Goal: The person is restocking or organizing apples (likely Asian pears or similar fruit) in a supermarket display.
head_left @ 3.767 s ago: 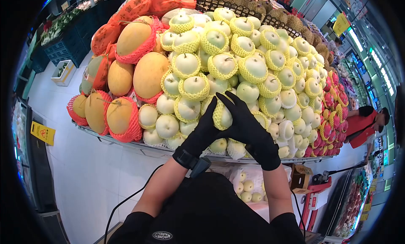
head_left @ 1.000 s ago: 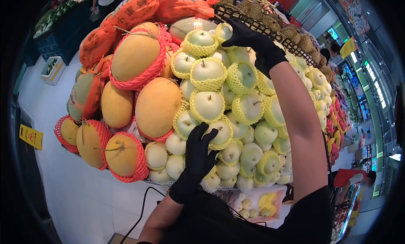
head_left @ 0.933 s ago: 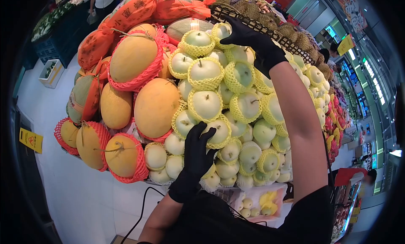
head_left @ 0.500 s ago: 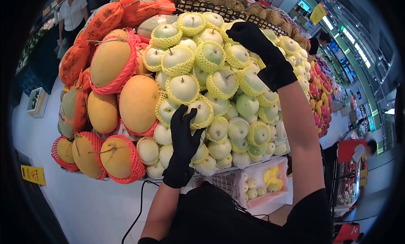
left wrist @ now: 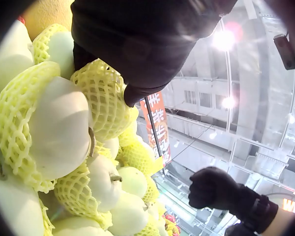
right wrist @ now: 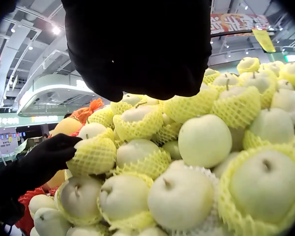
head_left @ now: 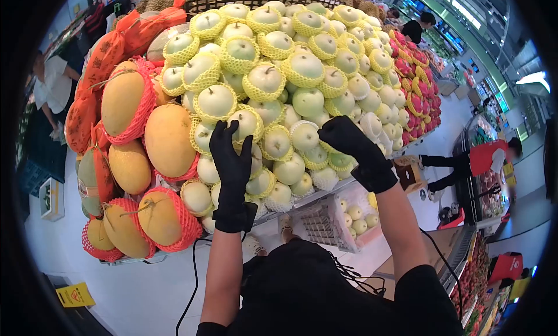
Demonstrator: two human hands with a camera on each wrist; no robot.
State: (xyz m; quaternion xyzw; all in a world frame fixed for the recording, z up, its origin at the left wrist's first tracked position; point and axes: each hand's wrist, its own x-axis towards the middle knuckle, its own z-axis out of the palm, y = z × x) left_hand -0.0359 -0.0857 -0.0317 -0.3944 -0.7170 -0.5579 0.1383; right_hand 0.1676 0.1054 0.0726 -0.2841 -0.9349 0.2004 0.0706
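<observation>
Pale green pears, many in yellow foam nets, are piled on a sloped stand. The black-gloved left hand (head_left: pixel 232 167) has its fingers on a netted pear (head_left: pixel 246 124) near the front of the pile; in the left wrist view its fingers curl round that net (left wrist: pixel 101 98). To the right, the gloved right hand (head_left: pixel 354 147) is held above the pears with its fingers curled in and nothing visible in them. In the right wrist view the right hand (right wrist: pixel 137 49) covers the top, above a bare pear (right wrist: pixel 205 140).
Orange melons (head_left: pixel 170 139) in red nets lie left of the pears, dragon fruit (head_left: pixel 415 86) at the right. A box of pears (head_left: pixel 356 217) stands below the stand's front edge. A person in a red top (head_left: pixel 487 158) is at the right, another in white (head_left: pixel 53 86) at the left.
The right hand has come back from the rear of the pile toward the front, with its fingers curled. The left hand stays at the same netted pear. The head view has shifted.
</observation>
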